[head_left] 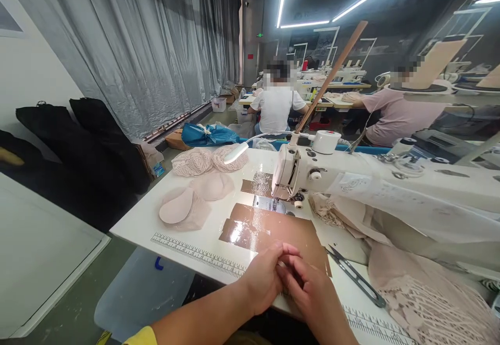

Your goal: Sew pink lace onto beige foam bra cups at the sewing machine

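Observation:
My left hand point(266, 273) and my right hand point(308, 287) meet at the front edge of a white sewing table point(219, 214). Their fingers are curled and pressed together at the tips. Whatever may be between them is too small or hidden. Just beyond lies brown tape or sheet point(281, 225), stuck flat before the needle area of a white sewing machine point(287, 170). To the right of my right hand are black thread snips point(357, 276), beside beige lace fabric point(433, 277).
Beige cup pieces point(177, 207) and lace cups point(193, 161) lie on the table's left side. A printed ruler point(195, 251) runs along the front edge. A lit lamp point(236, 153) bends over from the machine. Two people sit at machines further back.

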The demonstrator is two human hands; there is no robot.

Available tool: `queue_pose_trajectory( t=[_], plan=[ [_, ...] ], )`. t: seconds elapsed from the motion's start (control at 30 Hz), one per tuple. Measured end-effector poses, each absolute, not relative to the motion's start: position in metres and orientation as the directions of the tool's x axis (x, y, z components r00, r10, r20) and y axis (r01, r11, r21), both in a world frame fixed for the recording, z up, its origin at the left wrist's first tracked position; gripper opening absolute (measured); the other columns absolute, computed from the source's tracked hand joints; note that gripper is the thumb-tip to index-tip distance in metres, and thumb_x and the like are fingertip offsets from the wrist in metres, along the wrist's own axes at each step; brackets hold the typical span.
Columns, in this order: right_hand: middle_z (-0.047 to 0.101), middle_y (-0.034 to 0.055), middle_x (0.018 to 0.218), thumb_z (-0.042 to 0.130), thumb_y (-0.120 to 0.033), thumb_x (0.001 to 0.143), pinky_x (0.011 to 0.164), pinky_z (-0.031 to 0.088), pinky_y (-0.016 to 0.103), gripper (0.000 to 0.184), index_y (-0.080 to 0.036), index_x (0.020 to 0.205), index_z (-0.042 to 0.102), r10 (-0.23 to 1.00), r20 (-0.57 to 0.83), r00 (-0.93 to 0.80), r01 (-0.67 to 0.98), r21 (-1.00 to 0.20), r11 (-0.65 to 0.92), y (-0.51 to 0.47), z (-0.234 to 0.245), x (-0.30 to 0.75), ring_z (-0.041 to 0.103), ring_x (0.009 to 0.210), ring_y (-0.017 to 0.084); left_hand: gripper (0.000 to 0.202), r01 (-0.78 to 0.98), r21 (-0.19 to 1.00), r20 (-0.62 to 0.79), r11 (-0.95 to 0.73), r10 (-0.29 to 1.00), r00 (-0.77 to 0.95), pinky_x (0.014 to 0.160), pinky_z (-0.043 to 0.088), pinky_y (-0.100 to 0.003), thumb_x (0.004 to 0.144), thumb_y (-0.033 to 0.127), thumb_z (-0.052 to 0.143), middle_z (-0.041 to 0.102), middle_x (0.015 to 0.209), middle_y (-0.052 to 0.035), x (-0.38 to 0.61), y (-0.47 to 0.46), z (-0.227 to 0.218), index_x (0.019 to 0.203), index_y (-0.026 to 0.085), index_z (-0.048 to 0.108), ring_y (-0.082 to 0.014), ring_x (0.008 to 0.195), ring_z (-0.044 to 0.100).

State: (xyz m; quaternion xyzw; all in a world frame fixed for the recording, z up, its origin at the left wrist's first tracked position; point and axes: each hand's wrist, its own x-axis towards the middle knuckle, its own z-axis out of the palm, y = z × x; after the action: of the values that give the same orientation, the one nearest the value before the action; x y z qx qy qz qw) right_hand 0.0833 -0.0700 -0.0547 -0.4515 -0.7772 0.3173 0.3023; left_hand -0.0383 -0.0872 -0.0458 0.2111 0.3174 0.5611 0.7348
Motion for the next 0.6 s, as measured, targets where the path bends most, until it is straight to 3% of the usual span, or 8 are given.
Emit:
queue_pose_trajectory(
  t=[0.13, 0.3, 0.47, 0.6],
  plan=[
    [0.071, 0.0061, 0.084, 0.049, -0.047, 0.087, 0.072, 0.05, 0.031, 0.032, -0.021, 0.095, 0.067, 0.881, 0.064, -0.469, 0.424, -0.859, 0.288, -0.069, -0.048, 0.087, 0.067, 0.083, 0.024, 0.043, -0.626, 0.731, -0.234, 0.27, 0.962, 0.142, 0.067, 0.043, -0.028, 0.076, 0.051, 0.062, 0.061, 0.072, -0.005, -0.038, -0.089, -0.041, 0.092, 0.011, 0.06, -0.0165, 0.068, 0.058],
    [0.059, -0.0012, 0.057, 0.049, -0.05, 0.087, 0.051, 0.042, 0.026, 0.033, -0.02, 0.08, 0.061, 0.832, -0.107, -0.545, 0.311, -0.947, 0.083, -0.065, -0.044, 0.087, 0.054, 0.05, 0.015, 0.049, -0.5, 0.807, -0.285, 0.315, 0.949, 0.137, 0.046, 0.033, -0.022, 0.074, 0.056, 0.058, 0.056, 0.07, -0.0011, -0.034, -0.092, -0.044, 0.097, 0.012, 0.057, -0.0098, 0.052, 0.046],
    [0.059, -0.0037, 0.064, 0.069, -0.036, 0.076, 0.052, 0.041, 0.022, 0.021, -0.02, 0.077, 0.055, 0.774, -0.191, -0.603, 0.111, -0.982, -0.155, -0.066, -0.046, 0.09, 0.053, 0.054, 0.011, 0.053, -0.386, 0.883, -0.21, 0.267, 0.96, 0.184, 0.049, 0.034, -0.021, 0.084, 0.06, 0.048, 0.057, 0.076, -0.0023, -0.033, -0.097, -0.042, 0.109, 0.014, 0.053, -0.0112, 0.059, 0.049],
    [0.059, -0.0037, 0.063, 0.078, -0.042, 0.065, 0.049, 0.04, 0.019, 0.031, -0.02, 0.078, 0.06, 0.704, -0.221, -0.675, -0.09, -0.922, -0.376, -0.088, -0.048, 0.094, 0.054, 0.054, 0.011, 0.048, -0.093, 0.994, -0.049, 0.06, 0.992, 0.113, 0.069, 0.043, -0.028, 0.092, 0.055, 0.04, 0.059, 0.093, -0.0071, -0.049, -0.079, -0.035, 0.109, 0.013, 0.058, -0.0159, 0.078, 0.055]
  ],
)
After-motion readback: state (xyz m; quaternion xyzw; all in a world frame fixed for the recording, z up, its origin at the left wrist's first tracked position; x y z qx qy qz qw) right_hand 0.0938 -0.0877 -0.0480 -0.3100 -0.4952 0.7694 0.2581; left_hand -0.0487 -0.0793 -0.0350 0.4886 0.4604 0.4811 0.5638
